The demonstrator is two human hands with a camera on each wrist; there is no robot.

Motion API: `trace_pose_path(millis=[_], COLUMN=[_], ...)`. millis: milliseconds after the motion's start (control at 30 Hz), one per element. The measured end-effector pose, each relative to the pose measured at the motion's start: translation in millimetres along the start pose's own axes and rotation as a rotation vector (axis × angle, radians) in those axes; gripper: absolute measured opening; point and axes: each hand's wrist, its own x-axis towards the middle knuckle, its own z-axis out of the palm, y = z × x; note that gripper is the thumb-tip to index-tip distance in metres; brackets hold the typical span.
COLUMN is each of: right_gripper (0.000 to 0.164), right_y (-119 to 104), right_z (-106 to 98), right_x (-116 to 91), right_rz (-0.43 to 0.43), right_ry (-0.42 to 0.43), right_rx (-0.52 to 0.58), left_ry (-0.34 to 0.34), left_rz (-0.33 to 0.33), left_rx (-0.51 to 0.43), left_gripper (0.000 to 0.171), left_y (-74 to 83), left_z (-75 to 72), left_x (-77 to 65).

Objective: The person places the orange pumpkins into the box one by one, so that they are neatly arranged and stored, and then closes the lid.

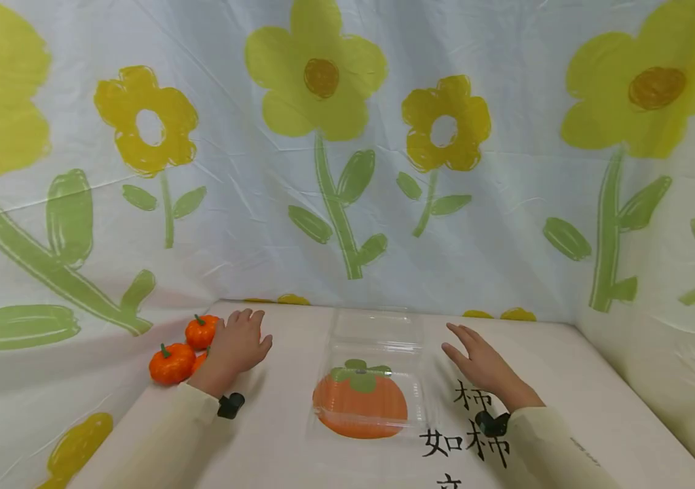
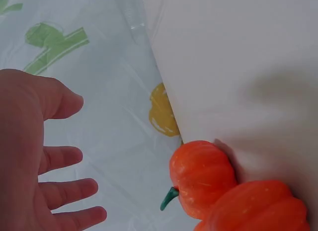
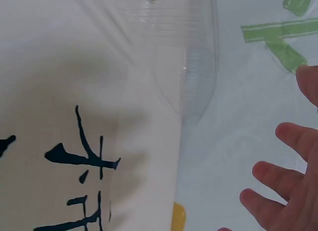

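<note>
Orange pumpkins (image 1: 172,367) near the left grip (image 1: 236,348), fingers loosely spread, right grip (image 1: 484,365) likewise.

The pale tabletop (image 1: 289,401) in front of me carries a printed orange persimmon (image 1: 360,405) and, to its right, black Chinese characters (image 1: 486,438). A clear plastic clamshell box (image 1: 378,348) lies open over the persimmon, one half toward the far edge. Over on the left, small orange pumpkins (image 1: 173,365) sit clustered near the far corner.

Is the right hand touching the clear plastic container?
Apart. The right wrist view shows patterned sheet between the right hand and the clear plastic container.
</note>
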Motion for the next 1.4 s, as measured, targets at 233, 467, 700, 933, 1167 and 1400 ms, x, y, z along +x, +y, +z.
trace_pose_path(millis=[233, 467, 700, 933, 1167, 1400], right_gripper=[0.067, 0.069, 0.066, 0.070, 0.068, 0.065], right_y=[2.4, -0.4, -3.9, -6.0, -7.4, -6.7], right_z=[10.6, 18.4, 21.6, 21.4, 22.7, 30.3], right_x=[-4.7, -11.6, -11.8, -12.5, -16.1, -15.3], right_rz=[-0.017, -0.015, -0.018, 0.001, -0.014, 0.058], right_ry=[0.004, -0.025, -0.033, -0.046, -0.052, -0.099], right_rx=[-0.001, 0.021, 0.023, 0.032, 0.113, 0.199], left_ry=[0.002, 0.021, 0.009, -0.044, -0.062, -0.063], left_rz=[-0.014, 0.001, -0.020, -0.046, -0.072, -0.085], left_rx=[-0.041, -0.070, -0.052, -0.047, -0.090, -0.117], left_gripper=[0.051, 0.050, 0.056, 0.060, 0.061, 0.066], left_y=[-8.1, -18.0, -27.8, -36.7, -46.4, -54.7], left_z=[-0.9, -1.4, -1.2, 2.2, 5.4, 10.1], left_x=[-12.3, -24.1, -27.7, -29.6, -33.1, -38.9])
